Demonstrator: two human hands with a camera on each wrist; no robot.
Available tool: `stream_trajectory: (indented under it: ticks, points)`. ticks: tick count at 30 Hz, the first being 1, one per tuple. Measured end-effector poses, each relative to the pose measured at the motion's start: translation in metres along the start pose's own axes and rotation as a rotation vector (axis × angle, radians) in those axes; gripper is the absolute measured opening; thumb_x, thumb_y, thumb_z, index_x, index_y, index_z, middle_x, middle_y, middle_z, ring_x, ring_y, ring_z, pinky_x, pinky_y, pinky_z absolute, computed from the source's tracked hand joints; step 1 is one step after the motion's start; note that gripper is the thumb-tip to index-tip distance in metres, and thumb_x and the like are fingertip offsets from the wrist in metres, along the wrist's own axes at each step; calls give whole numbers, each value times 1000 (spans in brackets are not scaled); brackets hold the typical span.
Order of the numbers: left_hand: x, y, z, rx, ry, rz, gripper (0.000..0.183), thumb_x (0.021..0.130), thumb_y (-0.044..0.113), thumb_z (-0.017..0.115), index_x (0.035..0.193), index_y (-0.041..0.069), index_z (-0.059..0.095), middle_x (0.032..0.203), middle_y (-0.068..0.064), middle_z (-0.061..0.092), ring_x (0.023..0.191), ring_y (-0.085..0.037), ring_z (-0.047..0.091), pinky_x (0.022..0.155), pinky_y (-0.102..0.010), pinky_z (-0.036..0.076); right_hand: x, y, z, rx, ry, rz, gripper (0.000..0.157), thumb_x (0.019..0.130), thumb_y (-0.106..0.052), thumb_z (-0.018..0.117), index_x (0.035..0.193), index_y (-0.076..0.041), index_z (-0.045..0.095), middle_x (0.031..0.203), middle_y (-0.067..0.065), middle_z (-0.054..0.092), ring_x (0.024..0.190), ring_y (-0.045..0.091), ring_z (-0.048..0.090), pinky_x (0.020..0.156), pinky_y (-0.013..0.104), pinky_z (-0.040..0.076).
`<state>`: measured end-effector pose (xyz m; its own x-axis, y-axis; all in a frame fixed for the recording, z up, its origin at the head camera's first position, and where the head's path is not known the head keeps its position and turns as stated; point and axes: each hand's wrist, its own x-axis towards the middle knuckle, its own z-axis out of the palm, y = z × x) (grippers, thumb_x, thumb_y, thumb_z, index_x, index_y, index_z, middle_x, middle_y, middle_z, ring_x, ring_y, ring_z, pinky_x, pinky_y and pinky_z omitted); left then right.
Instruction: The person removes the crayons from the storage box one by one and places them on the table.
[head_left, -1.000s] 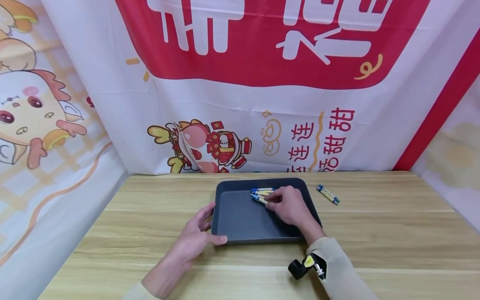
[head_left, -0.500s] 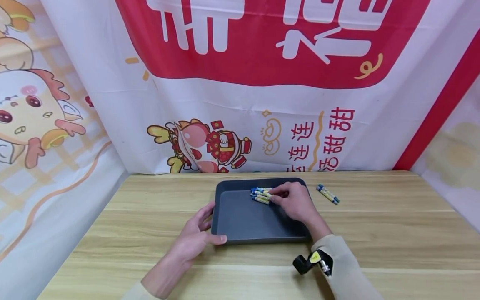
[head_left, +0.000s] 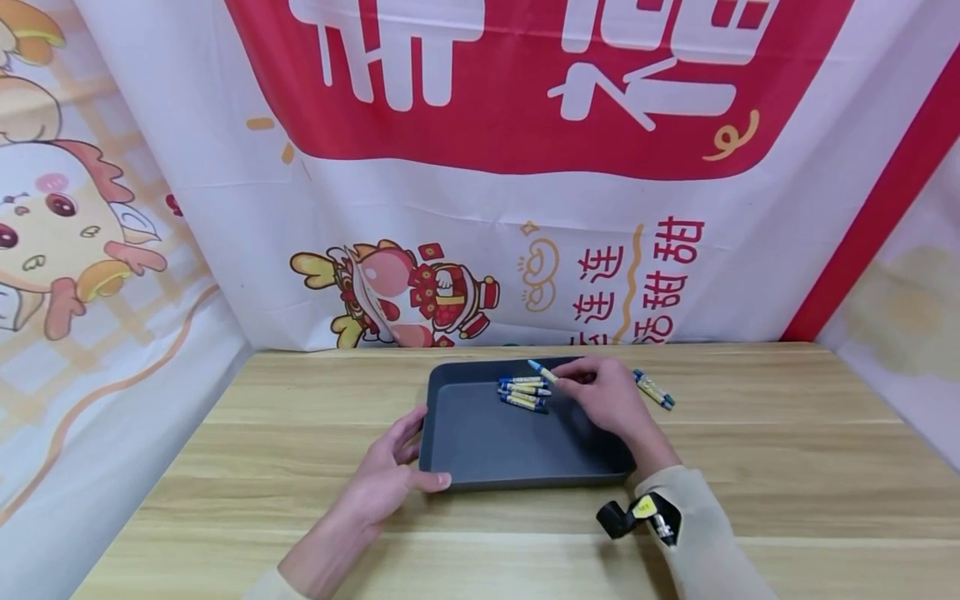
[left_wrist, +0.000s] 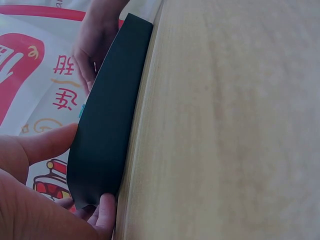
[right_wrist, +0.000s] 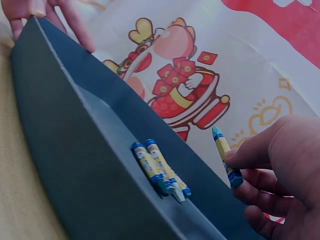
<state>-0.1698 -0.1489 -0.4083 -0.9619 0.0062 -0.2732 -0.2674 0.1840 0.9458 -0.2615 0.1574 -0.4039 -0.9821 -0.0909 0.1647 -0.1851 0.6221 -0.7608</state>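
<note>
A dark grey baking tray [head_left: 480, 446] rests on the table. My left hand [head_left: 382, 475] holds its near left corner, thumb on the front side and fingers along the left wall. Above the tray's right back part, my right hand [head_left: 609, 396] pinches a crayon [head_left: 542, 371] between thumb and fingers. The right wrist view shows this crayon [right_wrist: 220, 142] with a light blue tip and a yellow wrapper, raised over the tray rim. Several similar crayons [head_left: 522, 402] lie side by side inside the tray near its back. The tray wall [left_wrist: 107, 120] hides them in the left wrist view.
More crayons [head_left: 655, 390] lie together on the wooden table [head_left: 750, 467], right of the tray. A printed white and red cloth [head_left: 450, 192] hangs behind the table's back edge. A black wrist mount [head_left: 637, 517] sits at my right sleeve.
My right hand has drawn back rightward and up from the crayons in the tray, with one crayon lifted in its fingers. The left hand keeps its place at the corner.
</note>
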Motion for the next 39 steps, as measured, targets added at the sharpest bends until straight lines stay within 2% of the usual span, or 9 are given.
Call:
stream_trajectory:
  ticks: [10, 17, 23, 28, 39]
  points:
    - [-2, -1, -1, -14, -5, 16, 108, 75, -8, 85, 166, 19, 35, 173, -15, 35, 151, -41, 44, 128, -69, 22, 4, 4, -13, 40, 42, 31, 20, 100, -19, 73, 115, -11, 83, 114, 13, 79, 95, 24, 66, 79, 30, 51]
    - [-3, 0, -1, -20, -8, 17, 108, 75, -9, 85, 166, 20, 35, 173, -15, 35, 151, -40, 44, 128, -68, 22, 2, 4, -21, 84, 47, 107, 22, 102, -19, 71, 120, -12, 81, 120, 13, 77, 102, 25, 66, 83, 30, 51]
    - [-3, 0, -1, -21, -7, 12, 108, 75, -9, 85, 166, 20, 35, 173, -15, 35, 151, -40, 44, 128, -68, 23, 1, 10, -29, 105, 71, 69, 22, 101, -15, 71, 120, -8, 80, 120, 16, 78, 103, 25, 68, 83, 29, 54]
    - [-3, 0, 0, -16, -5, 9, 109, 74, -9, 85, 166, 20, 35, 173, -15, 35, 151, -40, 44, 128, -69, 22, 2, 15, -37, 91, 83, 80, 24, 100, -17, 72, 122, -9, 80, 121, 16, 78, 102, 23, 67, 83, 28, 54]
    - [-3, 1, 0, -18, -4, 7, 109, 75, -9, 85, 166, 20, 35, 173, -15, 35, 151, -40, 44, 128, -68, 22, -1, 26, -57, 114, 81, 169, 30, 103, -22, 69, 129, -8, 77, 132, 18, 74, 113, 29, 64, 86, 30, 50]
